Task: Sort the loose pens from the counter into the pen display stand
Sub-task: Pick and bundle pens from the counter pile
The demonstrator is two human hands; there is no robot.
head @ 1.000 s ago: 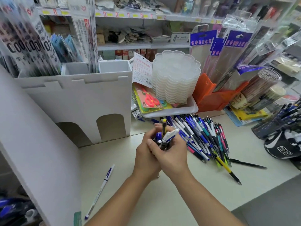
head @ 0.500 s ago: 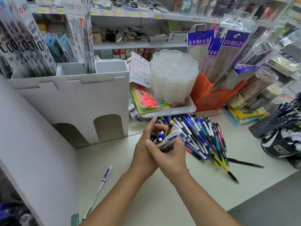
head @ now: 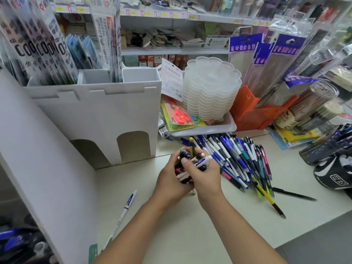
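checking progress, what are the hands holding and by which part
Both the left hand and right hand grip a bundle of pens around its middle.

bright, even indoor light, shadows soft and faint under the arms. glare smears the packets (head: 38,44) top left. wide-angle bending bows the shelves (head: 171,15) and edges; corners blurred, the middle sharper.

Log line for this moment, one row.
hands: left hand and right hand grip pen bundle | pile on counter
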